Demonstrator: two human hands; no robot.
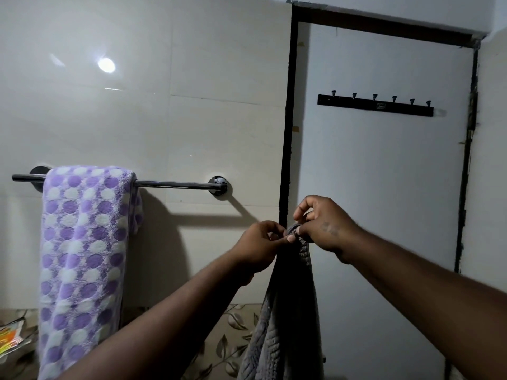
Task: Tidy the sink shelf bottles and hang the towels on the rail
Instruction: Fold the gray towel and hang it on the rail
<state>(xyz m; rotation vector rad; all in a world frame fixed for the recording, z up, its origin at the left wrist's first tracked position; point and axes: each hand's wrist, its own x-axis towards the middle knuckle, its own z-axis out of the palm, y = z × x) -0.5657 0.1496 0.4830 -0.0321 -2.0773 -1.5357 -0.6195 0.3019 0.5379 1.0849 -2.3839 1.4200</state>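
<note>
Two forearms come in from 6 and 4 o'clock and meet just right of frame centre. Left hand (260,244) has thumb and fingers pinched on the top corner of the grey towel (285,327). Right hand (325,226) is at 2 o'clock of the left, nearly touching it, with fingers curled down onto the same bunched top edge. Both grips are clamped on the cloth.

The grey towel hangs straight down from the hands toward 6 o'clock. It has a textured weave and its lower end is cut off by the frame bottom. It is not on the rail; it is held in the air in front of the dark door frame edge.

At 8 o'clock, a purple polka-dot towel (82,256) is draped over the left part of the rail (175,184) and hangs long, with a shorter flap behind. The chrome rail is horizontal at 9 o'clock of the hands. Its right stretch is bare, ending at a round wall mount (218,185).

At 7 o'clock by the frame edge are some colourful packets (11,335), blurred. A leaf-pattern tile band (230,333) runs low along the wall.

Behind is a glossy cream tiled wall (137,111) with a light glare (106,65) at 10 o'clock. At 1–3 o'clock there is a white door (384,201) in a dark frame. It carries a black hook rack (375,106) with six pegs, nothing on them.
</note>
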